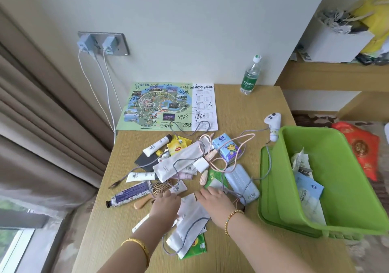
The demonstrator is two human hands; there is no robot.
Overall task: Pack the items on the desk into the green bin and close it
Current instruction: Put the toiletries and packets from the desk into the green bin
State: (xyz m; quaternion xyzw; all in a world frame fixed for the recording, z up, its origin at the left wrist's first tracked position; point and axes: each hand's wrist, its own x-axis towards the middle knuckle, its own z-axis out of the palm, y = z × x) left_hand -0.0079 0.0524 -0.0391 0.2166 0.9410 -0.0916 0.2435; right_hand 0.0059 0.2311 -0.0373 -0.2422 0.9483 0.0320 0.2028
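Head view: both hands are over a pile of small items near the front edge of the wooden counter (242,112). Left hand (166,203) lies palm down with relaxed fingers on the left side of a white paper packet (190,209), just beside a wooden hairbrush (156,190). Right hand (212,199) lies palm down on the right side of the same packet, fingers straight and pointing toward the left; neither hand visibly grips anything. A gold bangle is on the left wrist, a bead bracelet on the right.

Green bin (347,188) sits at the right edge of the counter, tilted, open, with its lid (267,188) under it on the left side; paper sachets already lie inside. Still on the counter: a purple tube (128,194) at the front left, white tubes (156,145), a yellow tea sachet (179,146), a blue tissue pack (227,148), a pack of face masks (242,180), a green sachet (194,249) and tangled cords (231,142).

Printed map (168,106) lies at the back edge. Water bottle (250,77) stands upright at the back right corner.
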